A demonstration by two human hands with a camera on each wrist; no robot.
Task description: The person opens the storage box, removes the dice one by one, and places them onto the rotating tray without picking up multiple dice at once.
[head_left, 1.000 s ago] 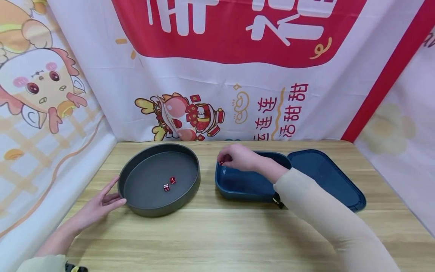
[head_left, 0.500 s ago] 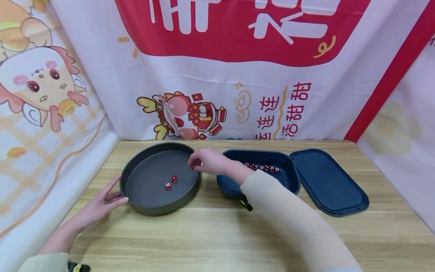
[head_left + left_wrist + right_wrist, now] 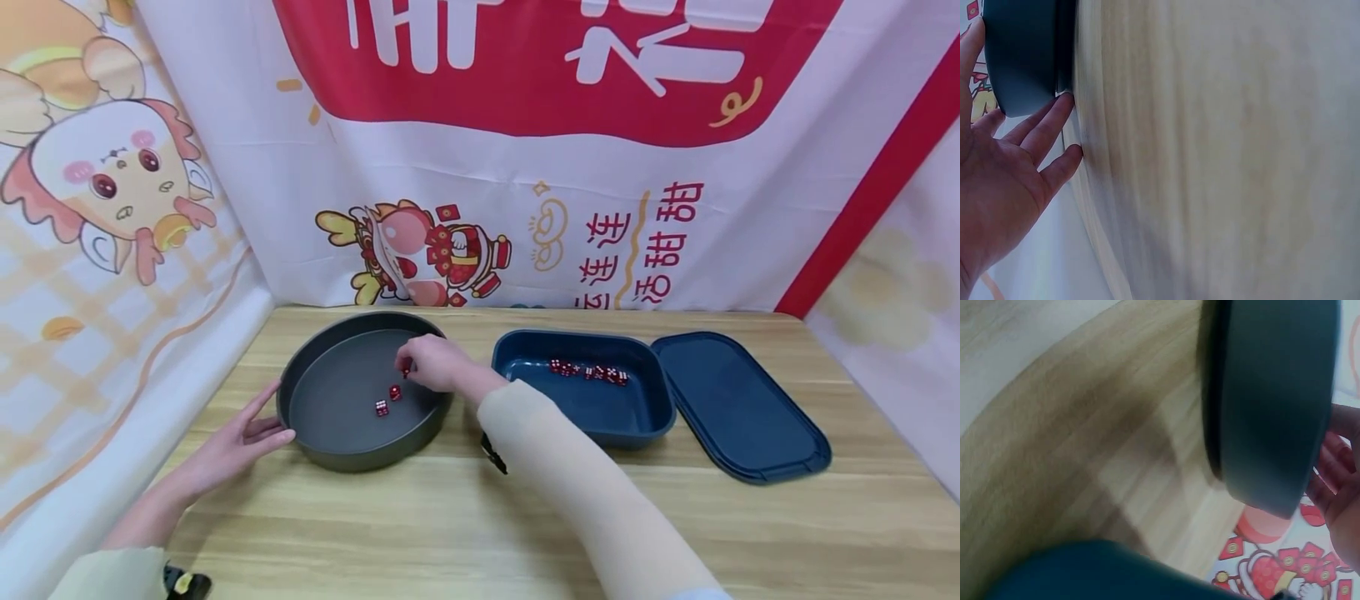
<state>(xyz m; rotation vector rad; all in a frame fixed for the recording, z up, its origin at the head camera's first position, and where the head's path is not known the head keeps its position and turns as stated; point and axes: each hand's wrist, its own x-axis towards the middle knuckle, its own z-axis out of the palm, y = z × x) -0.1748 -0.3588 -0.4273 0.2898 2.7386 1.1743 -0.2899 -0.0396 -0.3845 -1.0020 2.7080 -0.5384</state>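
Observation:
In the head view a round dark grey pan [image 3: 330, 392] sits on the wooden table. Two red dice, a nearer die [image 3: 382, 407] and a farther die [image 3: 395, 392], lie on its floor. My right hand [image 3: 435, 362] reaches over the pan's right rim, pinching another red die [image 3: 407, 372] just above the floor. The right wrist view has that hand [image 3: 1344, 494] partly hidden behind the pan's wall, its fingertips out of sight. At the pan's left side, my left hand [image 3: 232, 454] touches the outer wall with spread fingers; the left wrist view shows the same contact.
Right of the pan stands a dark blue rectangular box [image 3: 592, 421], with several red dice [image 3: 588, 372] in a row inside. Its flat blue lid [image 3: 742, 404] lies beside it on the table [image 3: 390, 533]. Printed cloth [image 3: 540, 158] hangs behind and at both sides.
My right hand has moved left from the blue box to over the pan, carrying the red die. The left hand stays against the pan, and the view has shifted slightly.

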